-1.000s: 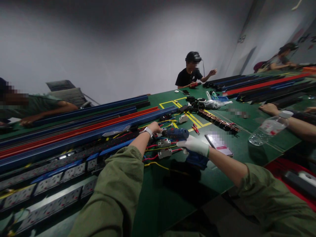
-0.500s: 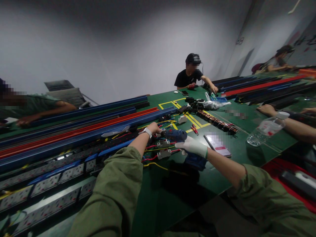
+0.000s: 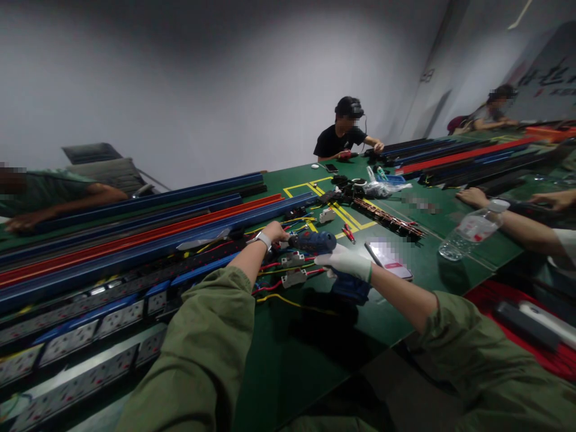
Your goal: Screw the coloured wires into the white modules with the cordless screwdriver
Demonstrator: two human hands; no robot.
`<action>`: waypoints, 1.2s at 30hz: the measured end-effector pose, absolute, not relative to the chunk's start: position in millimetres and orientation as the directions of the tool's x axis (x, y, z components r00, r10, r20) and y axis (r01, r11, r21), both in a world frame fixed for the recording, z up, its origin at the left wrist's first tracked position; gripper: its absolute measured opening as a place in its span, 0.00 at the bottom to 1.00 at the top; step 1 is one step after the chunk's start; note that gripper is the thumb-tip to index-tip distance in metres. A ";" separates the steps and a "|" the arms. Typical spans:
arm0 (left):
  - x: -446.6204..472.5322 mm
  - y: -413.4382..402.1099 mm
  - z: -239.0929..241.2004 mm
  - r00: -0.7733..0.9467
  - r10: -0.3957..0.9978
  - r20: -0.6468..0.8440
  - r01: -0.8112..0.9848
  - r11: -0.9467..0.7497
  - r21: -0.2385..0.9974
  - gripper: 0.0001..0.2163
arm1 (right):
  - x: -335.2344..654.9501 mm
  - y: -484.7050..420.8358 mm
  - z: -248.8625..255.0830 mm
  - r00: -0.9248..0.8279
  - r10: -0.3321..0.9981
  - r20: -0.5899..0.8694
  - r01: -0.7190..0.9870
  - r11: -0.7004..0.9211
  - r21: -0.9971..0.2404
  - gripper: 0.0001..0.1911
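My right hand [image 3: 346,263], in a white glove, is wrapped round the handle of a blue cordless drill [image 3: 315,241] that points left. Beyond the drill's front end is my bare left hand [image 3: 273,233], a watch on its wrist. Its fingers are closed near the tip, but what they hold is hidden. Just below the drill lie a grey wired breaker-like block [image 3: 293,259] and a second grey block [image 3: 294,277], with red and yellow wires. Socket strips [image 3: 121,319] lie in rows to the left of my arm.
Long blue rails [image 3: 288,206] and an orange rail [image 3: 252,209] cross the green table. Beyond my right hand are a phone [image 3: 389,261], red-handled pliers [image 3: 348,233], copper strips [image 3: 387,217] and a water bottle [image 3: 472,231]. Co-workers sit across and at both sides.
My view has turned slightly right. Both hands and the drill keep nearly the same place over the wires. The co-worker opposite has raised their reaching hand.
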State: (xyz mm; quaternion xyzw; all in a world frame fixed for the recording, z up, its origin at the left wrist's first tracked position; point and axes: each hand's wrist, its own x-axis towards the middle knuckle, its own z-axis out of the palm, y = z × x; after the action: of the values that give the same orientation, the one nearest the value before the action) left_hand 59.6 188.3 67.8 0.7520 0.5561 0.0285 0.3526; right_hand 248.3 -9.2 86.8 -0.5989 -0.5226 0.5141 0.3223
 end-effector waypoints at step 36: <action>65.9 150.1 119.9 0.298 0.930 -0.214 0.856 -0.162 0.491 0.10 | 240.6 -5.2 106.5 -0.111 0.961 -0.253 0.343 -0.202 -0.917 0.29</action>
State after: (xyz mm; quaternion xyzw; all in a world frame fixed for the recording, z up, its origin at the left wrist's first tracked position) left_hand 65.9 150.1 119.9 0.7590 0.5883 0.0683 0.2704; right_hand 240.6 -5.2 106.5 -0.5912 -0.5515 0.5016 0.3079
